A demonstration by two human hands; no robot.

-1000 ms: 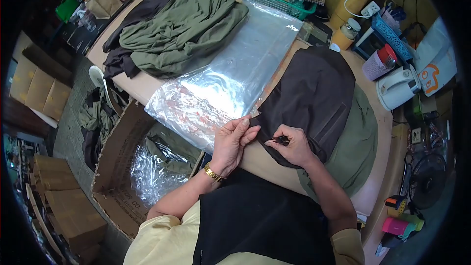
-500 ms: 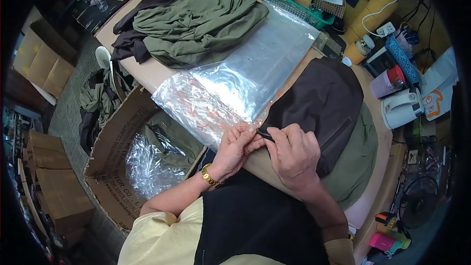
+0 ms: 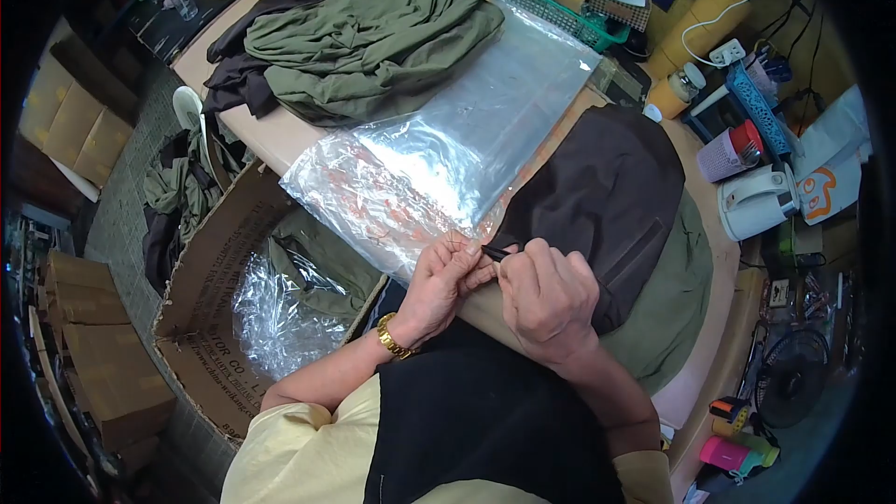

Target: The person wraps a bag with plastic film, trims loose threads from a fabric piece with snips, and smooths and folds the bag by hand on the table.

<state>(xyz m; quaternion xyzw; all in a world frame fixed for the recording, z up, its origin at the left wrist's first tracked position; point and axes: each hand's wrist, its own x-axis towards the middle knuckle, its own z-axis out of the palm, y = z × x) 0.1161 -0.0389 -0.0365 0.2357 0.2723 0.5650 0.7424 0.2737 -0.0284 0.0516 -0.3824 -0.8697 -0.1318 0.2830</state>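
My left hand (image 3: pixel 436 282), with a gold watch at the wrist, pinches at the tip of a narrow black piece (image 3: pixel 495 251). Closed around the other end of that piece is my right hand (image 3: pixel 551 303); whether it is cloth or a small tool I cannot tell. Both hands are over the table's near edge. Beside the right hand lies a dark brown garment (image 3: pixel 597 196), with green fabric (image 3: pixel 677 294) showing under it. Clear plastic bags (image 3: pixel 467 121) lie flat just beyond the left hand.
A heap of green and dark garments (image 3: pixel 373 37) covers the table's far left. An open cardboard box (image 3: pixel 201 317) holding plastic and green cloth stands at left. Along the right are a white kettle (image 3: pixel 756 205), a pink basket (image 3: pixel 723 159) and a green tray (image 3: pixel 551 9).
The view has shifted slightly, moving the scene a little to the left. My right hand has drawn back slightly, and more of the black piece shows between the hands.
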